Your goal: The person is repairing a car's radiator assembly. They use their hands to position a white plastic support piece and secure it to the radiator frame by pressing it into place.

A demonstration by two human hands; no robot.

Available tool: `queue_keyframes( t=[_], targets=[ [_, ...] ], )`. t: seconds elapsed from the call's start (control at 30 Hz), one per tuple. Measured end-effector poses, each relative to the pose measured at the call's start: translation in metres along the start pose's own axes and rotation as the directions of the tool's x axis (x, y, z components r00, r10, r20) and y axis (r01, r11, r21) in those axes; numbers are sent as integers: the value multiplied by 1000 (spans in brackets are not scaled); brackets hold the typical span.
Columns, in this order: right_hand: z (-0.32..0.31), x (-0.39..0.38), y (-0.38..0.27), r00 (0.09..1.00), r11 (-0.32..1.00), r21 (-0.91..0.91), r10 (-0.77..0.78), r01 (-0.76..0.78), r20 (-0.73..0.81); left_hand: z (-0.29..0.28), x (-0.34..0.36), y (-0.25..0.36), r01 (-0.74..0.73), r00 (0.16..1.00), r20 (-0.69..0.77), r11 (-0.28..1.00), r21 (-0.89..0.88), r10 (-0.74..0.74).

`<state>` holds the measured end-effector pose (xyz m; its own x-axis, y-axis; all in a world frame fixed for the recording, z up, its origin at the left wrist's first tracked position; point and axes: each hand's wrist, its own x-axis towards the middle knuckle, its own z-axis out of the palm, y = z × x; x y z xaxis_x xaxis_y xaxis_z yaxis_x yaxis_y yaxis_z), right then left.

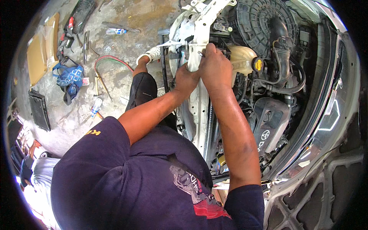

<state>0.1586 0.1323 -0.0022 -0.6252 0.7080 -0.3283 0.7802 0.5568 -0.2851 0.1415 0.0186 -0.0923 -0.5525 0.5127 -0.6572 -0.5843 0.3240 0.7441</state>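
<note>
Both of my hands meet at the white metal front crossmember of a car with its engine bay exposed. My right hand is closed over the top of the crossmember. By its fingertips a small metallic end shows, too little to name. My left hand is closed just below and to the left, touching the right hand, its thumb upward against the crossmember. What its curled fingers grip is hidden. Close to the right hand's far side sits a yellowish plastic reservoir with a yellow and black cap.
A round black air-filter housing and a black engine cover fill the engine bay. On the concrete floor lie flattened cardboard, a blue patterned bag, bottles, a red hose and a black panel.
</note>
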Motion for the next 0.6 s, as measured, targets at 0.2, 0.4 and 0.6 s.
queue_keyframes(
  t=[0.2,0.4,0.6],
  targets=[
    [-14,-3,-2,997,995,-80,-47,52,62,4,-7,3,-15,998,-57,1000,15,16],
    [-11,4,-6,995,991,-132,-19,31,93,2,2,-11,-70,997,-33,996,55,72],
    [-10,12,-9,993,975,-207,-62,81,100,-1,-3,3,-27,999,-33,1000,-4,27]
  ],
)
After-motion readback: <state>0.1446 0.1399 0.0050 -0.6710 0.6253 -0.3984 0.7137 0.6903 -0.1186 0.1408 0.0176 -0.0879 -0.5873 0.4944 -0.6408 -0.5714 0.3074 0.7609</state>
